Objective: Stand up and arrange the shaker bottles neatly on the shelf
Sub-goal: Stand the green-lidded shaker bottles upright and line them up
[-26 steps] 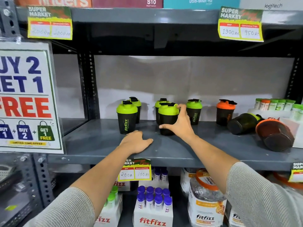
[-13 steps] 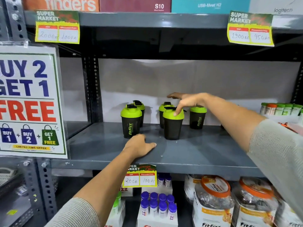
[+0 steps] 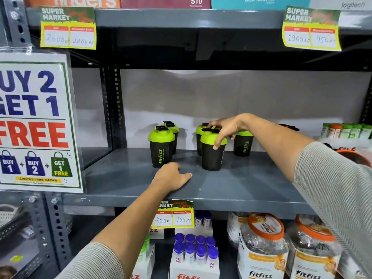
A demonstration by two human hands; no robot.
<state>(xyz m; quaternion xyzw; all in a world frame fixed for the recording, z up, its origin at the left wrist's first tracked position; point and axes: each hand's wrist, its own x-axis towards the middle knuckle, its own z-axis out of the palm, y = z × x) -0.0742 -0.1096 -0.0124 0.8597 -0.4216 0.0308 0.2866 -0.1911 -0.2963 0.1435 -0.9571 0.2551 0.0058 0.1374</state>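
I am looking at the grey shelf (image 3: 241, 184) with my two hands out in front. My right hand (image 3: 225, 130) sits on top of the front green-lid shaker bottle (image 3: 212, 156), with my thumb down its side and my fingers curled over the lid, so it is wrapped on that bottle. My left hand (image 3: 171, 177) lies flat and open on the shelf, holding nothing, just at 6 o'clock from the left shaker bottle (image 3: 161, 147). Five green-lid bottles stand up here: two on the left, one behind the other, and three near my right hand. I think I am at the tidy-up step, setting this bottle straight in its row. Its name side does not face me, so the next move may need a small turn and a gentle slide. Off at 3 o'clock, past my right arm, I see an orange rim (image 3: 352, 156), but my sleeve hides most of it. More bottles may wait there, though I cannot tell.
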